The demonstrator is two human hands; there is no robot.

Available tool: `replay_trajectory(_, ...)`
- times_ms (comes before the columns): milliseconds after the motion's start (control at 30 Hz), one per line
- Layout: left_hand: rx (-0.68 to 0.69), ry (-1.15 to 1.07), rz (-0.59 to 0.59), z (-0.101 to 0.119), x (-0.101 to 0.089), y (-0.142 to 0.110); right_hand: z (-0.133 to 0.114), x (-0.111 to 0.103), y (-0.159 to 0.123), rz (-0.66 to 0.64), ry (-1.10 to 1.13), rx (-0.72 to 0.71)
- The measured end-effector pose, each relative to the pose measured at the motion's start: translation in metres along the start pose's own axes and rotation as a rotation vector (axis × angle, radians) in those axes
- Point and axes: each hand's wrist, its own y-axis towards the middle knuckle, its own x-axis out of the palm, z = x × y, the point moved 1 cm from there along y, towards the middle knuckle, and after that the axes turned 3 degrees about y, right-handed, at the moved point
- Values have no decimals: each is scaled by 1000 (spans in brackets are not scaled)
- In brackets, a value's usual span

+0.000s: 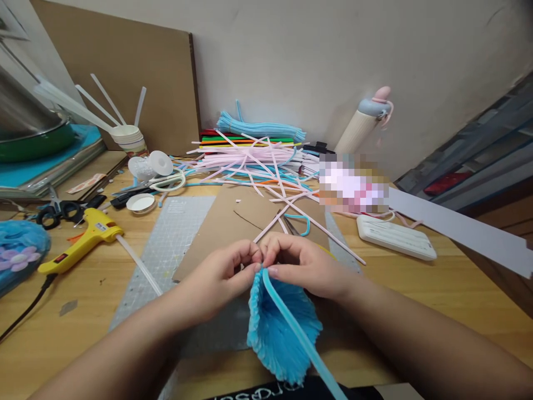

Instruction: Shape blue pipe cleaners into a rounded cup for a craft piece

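Note:
Both my hands meet at the top of a blue fuzzy cone-shaped piece (287, 328), which hangs below them and looks built from many pipe cleaners. My left hand (227, 272) pinches its upper edge between thumb and fingers. Beside it, my right hand (310, 266) has thumb and fingers closed on a light blue pipe cleaner (297, 330) at the same spot. From there the pipe cleaner slants down across the front of the piece toward the bottom edge. The exact contact point is partly hidden by my fingertips.
A cardboard sheet (220, 222) lies on a grey cutting mat (141, 283). Left are a yellow glue gun (79, 241), black scissors (60, 211) and a paper cup (129, 140) of glue sticks. Behind lie heaped pink pipe cleaners (237, 158). A white power bank (395, 238) sits right.

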Motion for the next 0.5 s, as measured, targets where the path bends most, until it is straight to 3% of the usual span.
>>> replay_trajectory(133, -3, 53, 0, 1, 0, 0, 3, 7, -2, 49, 213, 239)
replay_trajectory(500, 20, 231, 24, 3, 1, 0, -8, 22, -2, 194, 48, 320)
